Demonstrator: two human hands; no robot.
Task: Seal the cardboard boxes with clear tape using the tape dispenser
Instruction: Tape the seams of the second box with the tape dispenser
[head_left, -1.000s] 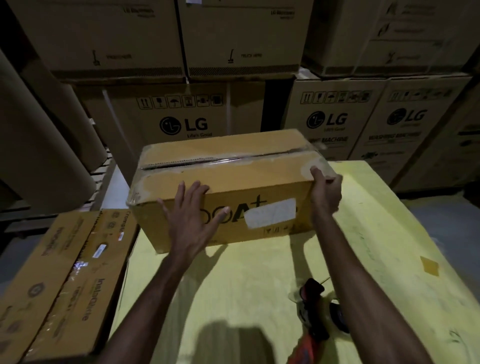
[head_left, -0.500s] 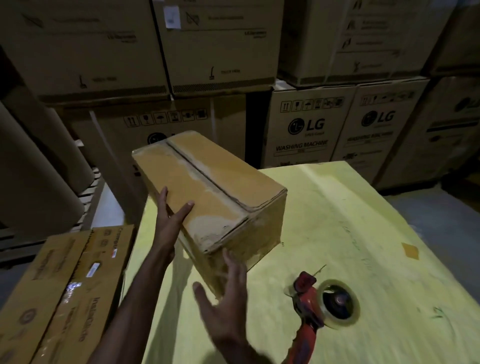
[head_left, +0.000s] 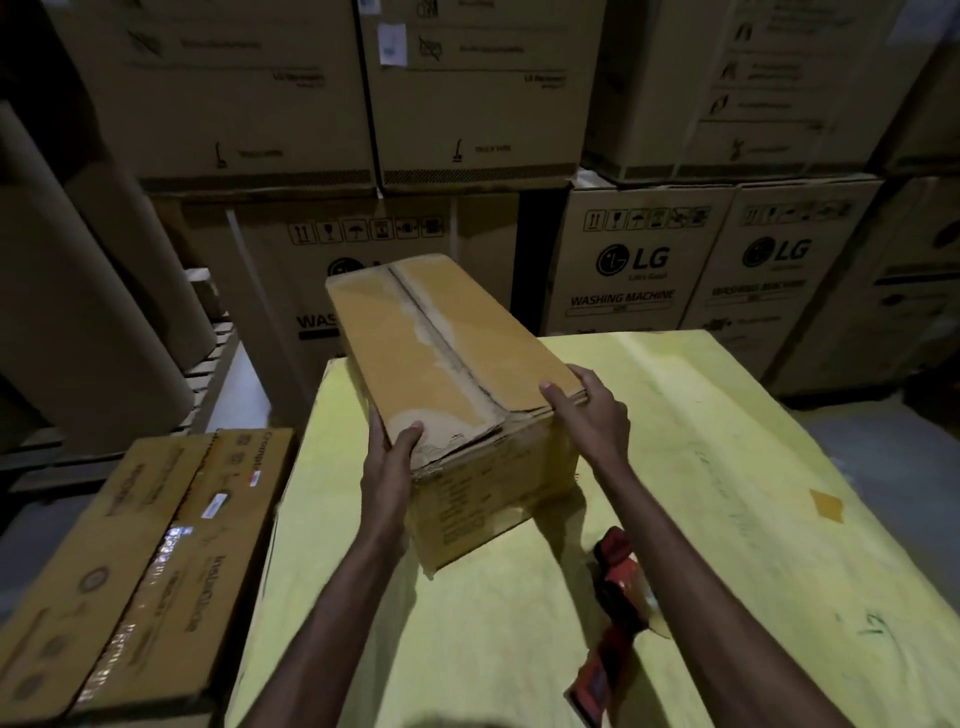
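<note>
- The cardboard box (head_left: 457, 364) is sitting on the yellow table (head_left: 727, 519), its top seam running away from the person;
- The left hand (head_left: 389, 457) is gripping its near left corner, thumb on top; the right hand (head_left: 587, 410) is clasping the near right edge;
- The red tape dispenser (head_left: 618, 577) is lying near the box, partly hidden under the right forearm

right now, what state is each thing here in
cardboard box: on the yellow table, flaps closed, held by both hands
left hand: grips the box's near left corner, thumb on top
right hand: grips the near right corner, thumb on top
tape dispenser: lying on the table, untouched, partly behind the right forearm
side box: flaps closed, shiny tape along its seam
</note>
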